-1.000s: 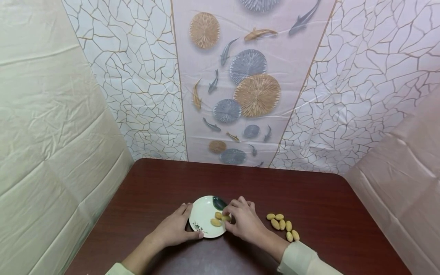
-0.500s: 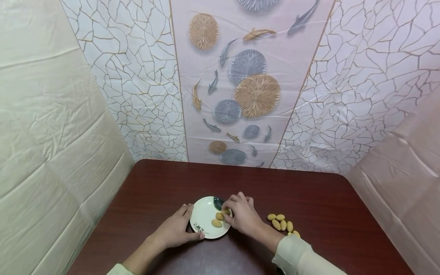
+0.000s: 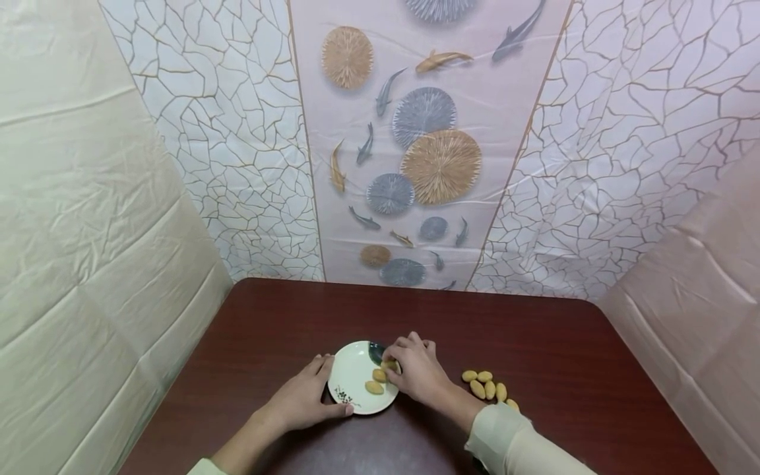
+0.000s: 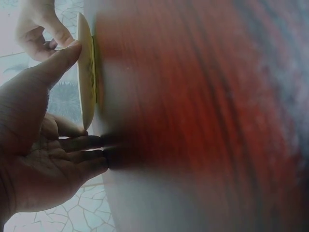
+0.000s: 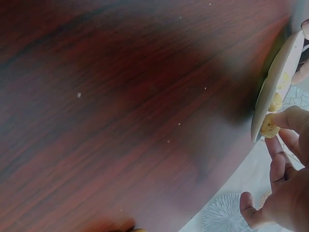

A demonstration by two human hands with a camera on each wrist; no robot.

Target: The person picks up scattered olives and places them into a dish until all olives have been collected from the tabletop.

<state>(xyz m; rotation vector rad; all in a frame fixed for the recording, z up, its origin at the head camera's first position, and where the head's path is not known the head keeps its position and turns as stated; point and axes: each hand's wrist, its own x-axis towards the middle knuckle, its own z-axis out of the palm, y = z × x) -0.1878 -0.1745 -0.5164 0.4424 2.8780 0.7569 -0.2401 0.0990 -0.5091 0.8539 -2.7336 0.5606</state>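
Note:
A white round plate (image 3: 350, 369) with a dark green patch and a small plant print rests on the table. My left hand (image 3: 299, 398) holds its left side, thumb at the front rim and fingers along the far left rim; the left wrist view shows the thumb (image 4: 67, 55) on the rim. My right hand (image 3: 418, 371) pinches a small yellow oval, date-like piece (image 5: 269, 126) between thumb and fingertips, at the plate's right side. Two similar yellow pieces, a nearer one (image 3: 374, 387) and a farther one (image 3: 379, 375), lie on the plate beside it.
Several more yellow ovals (image 3: 477, 389) lie in a loose group on the dark red-brown table (image 3: 285, 316), right of my right forearm. The sleeve (image 3: 505, 435) hides part of that group. Patterned cloth hangs (image 3: 398, 218) behind the table, and pale cloth walls flank it.
My right hand has moved slightly away from me along the plate's right side with the yellow piece, then stayed there. The left hand and plate have hardly moved.

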